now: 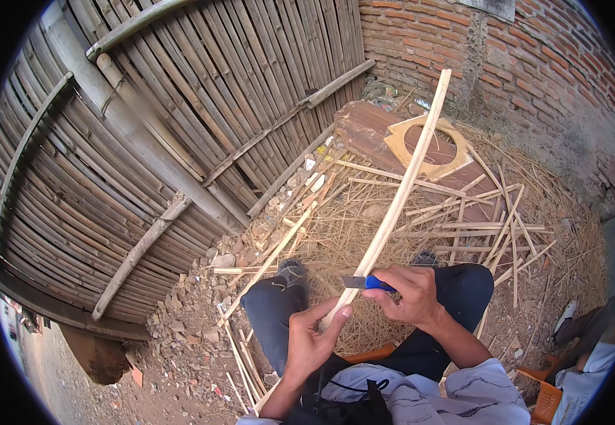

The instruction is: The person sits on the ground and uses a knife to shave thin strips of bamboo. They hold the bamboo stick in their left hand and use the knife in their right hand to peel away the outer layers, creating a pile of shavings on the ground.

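A long pale strip of split bamboo or wood (403,191) slants up and away from my lap, its far end raised above the ground. Near its lower end, my left hand (312,336) is closed round it, thumb on top. My right hand (408,294) grips a knife (378,283) by its blue handle. The short flat blade points left and lies across the strip, just beyond my left hand. My dark-trousered knees are bent on either side of the work.
Thin shavings (336,248) cover the ground ahead, with loose cut strips (491,230) at the right. Beyond lies a brown board (364,134) under a frame with a round hole (456,166). A bamboo fence (201,92) and brick wall (534,64) enclose the far side. Another person (598,336) is at right.
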A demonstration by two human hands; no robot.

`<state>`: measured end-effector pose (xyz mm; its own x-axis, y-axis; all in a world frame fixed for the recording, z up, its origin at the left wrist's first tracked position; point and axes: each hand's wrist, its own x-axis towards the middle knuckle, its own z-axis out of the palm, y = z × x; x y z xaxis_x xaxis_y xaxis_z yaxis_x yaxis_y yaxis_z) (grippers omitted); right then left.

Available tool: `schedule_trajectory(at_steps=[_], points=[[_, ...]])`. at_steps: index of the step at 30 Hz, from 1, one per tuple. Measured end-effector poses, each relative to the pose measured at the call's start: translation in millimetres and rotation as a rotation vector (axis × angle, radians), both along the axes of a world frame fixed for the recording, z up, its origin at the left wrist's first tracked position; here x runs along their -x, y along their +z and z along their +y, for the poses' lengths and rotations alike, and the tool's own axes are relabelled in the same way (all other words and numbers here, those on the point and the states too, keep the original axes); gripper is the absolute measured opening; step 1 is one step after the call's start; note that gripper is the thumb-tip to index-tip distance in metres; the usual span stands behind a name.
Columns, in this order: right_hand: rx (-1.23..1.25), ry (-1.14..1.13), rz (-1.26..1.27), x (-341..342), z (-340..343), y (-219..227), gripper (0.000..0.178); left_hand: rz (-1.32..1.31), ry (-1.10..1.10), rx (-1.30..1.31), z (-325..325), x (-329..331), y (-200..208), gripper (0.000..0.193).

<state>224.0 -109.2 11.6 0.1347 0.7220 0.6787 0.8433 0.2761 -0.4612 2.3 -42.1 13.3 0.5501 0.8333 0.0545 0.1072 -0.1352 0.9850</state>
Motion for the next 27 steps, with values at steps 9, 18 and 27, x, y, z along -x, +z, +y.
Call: schedule_trajectory(at_steps=[9, 18, 27], points=[[-0.002, -0.081, -0.021, -19, 0, 13, 0.027, 0.052, -0.033, 0.105, -1, 9, 0, 0.028], [-0.054, -0.389, 0.252, -90, -1, 23, 0.025, 0.049, -0.129, 0.130, -2, 44, -14, 0.022], [0.359, -0.251, 0.204, -54, -5, 22, 0.038, 0.137, 0.055, -0.047, 13, 25, 2, 0.014]])
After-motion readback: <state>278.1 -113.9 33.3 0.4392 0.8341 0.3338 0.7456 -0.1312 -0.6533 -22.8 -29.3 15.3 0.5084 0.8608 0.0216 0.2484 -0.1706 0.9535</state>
